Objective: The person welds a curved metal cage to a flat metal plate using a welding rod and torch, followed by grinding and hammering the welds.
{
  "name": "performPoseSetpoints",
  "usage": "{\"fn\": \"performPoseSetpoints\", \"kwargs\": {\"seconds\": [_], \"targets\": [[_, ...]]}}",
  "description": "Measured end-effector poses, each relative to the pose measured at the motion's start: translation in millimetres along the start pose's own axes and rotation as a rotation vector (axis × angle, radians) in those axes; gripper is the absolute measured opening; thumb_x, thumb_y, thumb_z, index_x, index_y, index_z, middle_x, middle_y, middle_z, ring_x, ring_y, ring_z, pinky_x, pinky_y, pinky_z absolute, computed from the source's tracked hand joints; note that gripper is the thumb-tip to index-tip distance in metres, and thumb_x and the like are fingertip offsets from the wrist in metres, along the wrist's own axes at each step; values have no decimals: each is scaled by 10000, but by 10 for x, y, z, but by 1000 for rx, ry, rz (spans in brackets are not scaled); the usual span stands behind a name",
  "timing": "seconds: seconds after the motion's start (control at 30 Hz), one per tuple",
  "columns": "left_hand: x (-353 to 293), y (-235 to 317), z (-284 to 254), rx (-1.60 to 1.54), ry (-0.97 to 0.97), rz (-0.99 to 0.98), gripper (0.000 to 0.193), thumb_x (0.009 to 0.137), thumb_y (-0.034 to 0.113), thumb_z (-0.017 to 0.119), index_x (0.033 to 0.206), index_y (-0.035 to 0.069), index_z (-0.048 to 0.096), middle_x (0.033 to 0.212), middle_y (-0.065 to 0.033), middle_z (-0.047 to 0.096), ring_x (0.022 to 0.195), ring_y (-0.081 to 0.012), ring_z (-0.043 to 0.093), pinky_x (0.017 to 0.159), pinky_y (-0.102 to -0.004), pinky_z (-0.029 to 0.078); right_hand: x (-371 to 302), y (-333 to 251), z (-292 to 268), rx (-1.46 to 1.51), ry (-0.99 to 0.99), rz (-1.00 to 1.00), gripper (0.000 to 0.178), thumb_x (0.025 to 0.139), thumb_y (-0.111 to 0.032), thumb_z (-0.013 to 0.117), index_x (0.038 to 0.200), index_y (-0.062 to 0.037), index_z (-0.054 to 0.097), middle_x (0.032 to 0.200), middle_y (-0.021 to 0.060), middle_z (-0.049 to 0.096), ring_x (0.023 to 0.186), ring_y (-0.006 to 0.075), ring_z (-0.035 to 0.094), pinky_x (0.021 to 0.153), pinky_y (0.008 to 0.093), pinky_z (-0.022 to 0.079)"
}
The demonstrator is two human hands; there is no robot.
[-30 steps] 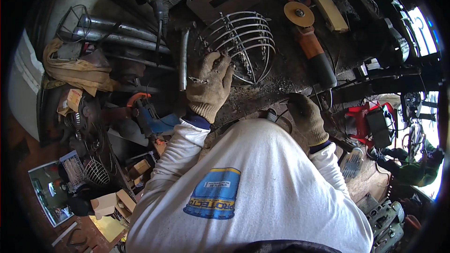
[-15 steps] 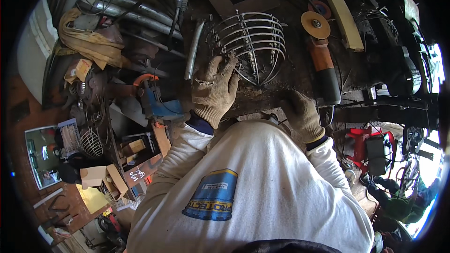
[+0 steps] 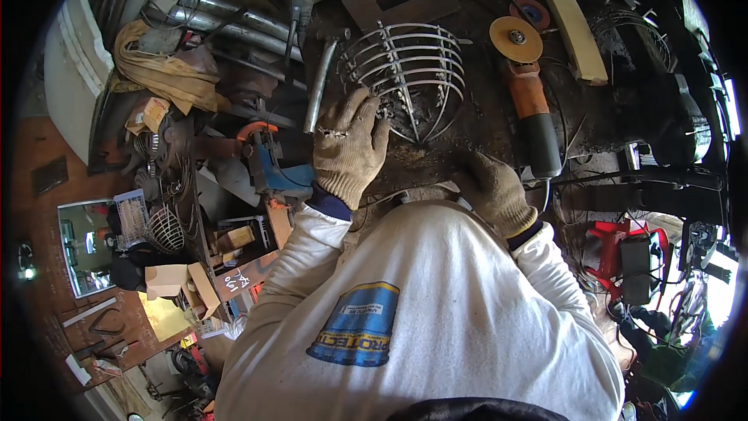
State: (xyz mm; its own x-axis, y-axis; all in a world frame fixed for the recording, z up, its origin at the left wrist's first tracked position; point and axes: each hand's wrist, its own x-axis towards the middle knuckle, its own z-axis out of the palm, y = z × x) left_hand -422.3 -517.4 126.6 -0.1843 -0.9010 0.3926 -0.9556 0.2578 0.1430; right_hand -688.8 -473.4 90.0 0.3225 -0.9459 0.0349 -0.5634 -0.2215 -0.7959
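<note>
Wire cage (image 3: 409,70) on bench (image 3: 483,121) betw. hammer (image 3: 321,82) at left & grinder (image 3: 530,97) at right; left hand (image 3: 348,148) on cage's near-left edge.

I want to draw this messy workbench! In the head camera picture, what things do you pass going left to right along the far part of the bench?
Tan rag → metal pipes → wire cage → angle grinder → wooden block.

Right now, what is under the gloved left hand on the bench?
The left hand rests on the near edge of the wire cage, over the dark workbench. Whether its fingers grip a wire is hidden by the glove.
</note>
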Motion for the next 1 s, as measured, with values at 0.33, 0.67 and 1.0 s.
{"fn": "performPoseSetpoints", "kwargs": {"seconds": [0.33,0.67,1.0], "targets": [[-7,-64,120,-163,0,-52,400,848,248,748,1200,94,638,1301,-66,616,1101,-308,633,934,-443,518,-24,32,-38,13,-38,-35,310,910,-261,680,1155,-73,665,1009,187,714,944,405,685,791,477,551],[-457,-54,120,-391,100,-127,413,897,113,728,1267,14,576,1236,-190,661,1122,-345,636,968,-422,517,-137,-56,-286,-135,292,51,296,901,-253,680,1150,-93,665,940,167,697,860,352,698,729,435,557],[-681,-77,245,-302,2,-108,363,917,109,684,1258,16,604,1244,-184,652,1142,-356,627,1005,-433,493,-319,-78,-437,-538,163,349,592,892,-294,706,1411,-119,483,1020,163,627,836,370,698,671,477,567]]}}
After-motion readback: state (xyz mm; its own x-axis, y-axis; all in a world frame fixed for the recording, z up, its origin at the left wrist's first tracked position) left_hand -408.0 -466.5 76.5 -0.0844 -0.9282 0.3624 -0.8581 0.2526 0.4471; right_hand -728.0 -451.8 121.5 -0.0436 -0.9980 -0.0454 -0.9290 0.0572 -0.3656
